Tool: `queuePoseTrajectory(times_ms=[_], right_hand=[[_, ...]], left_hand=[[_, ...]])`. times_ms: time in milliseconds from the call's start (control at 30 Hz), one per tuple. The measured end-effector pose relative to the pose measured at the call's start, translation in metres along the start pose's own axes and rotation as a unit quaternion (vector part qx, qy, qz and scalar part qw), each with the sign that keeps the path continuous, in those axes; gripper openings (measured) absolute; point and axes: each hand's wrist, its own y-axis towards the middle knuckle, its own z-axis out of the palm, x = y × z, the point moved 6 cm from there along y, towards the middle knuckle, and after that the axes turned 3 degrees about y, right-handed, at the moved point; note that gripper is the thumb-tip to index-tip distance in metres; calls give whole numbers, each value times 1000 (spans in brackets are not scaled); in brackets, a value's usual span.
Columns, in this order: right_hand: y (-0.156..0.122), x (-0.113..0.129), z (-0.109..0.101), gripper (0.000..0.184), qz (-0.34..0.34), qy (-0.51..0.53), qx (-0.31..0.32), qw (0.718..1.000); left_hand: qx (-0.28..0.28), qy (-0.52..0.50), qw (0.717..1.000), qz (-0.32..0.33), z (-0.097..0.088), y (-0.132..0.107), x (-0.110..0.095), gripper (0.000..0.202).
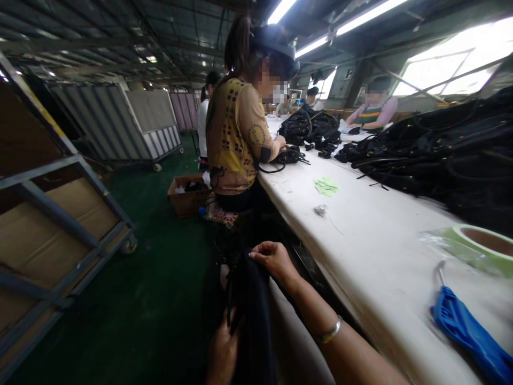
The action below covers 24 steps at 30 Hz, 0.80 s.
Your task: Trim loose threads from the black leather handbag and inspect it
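A black bag [253, 321] rests against my lap beside the table, its lower part dark and hard to make out. My right hand [276, 261] pinches its upper edge between thumb and fingers; a tiny pale spot shows at the fingertips. Lower down, on the bag's left side, my left hand [223, 350] is closed around it next to a thin dark strap. That hand is somewhat blurred and partly in shadow.
The white table [360, 240] carries green slips [326, 186], a small silvery bundle [320, 210], a green tape roll [481, 243], a blue-wrapped tool [468, 326] and heaped black bags [441, 155]. A co-worker [240, 123] sits ahead; a box [188, 195] and wheeled carts [60, 214] stand left.
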Motion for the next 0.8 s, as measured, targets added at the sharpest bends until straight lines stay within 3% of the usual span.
queuePoseTrajectory(times_ms=[333,500,633,800], right_hand=[[19,6,9,12,58,-59,39,996],[19,18,13,13,36,-41,44,998],[-6,43,5,14,-9,19,58,998],[-79,67,-11,26,-13,89,155,984]], left_hand=[[12,17,1000,10,1,-1,-6,69],[4,13,1000,15,0,0,-1,66],[-12,-6,1000,9,-2,-1,1,65],[-18,-15,999,24,-3,-7,-9,52]])
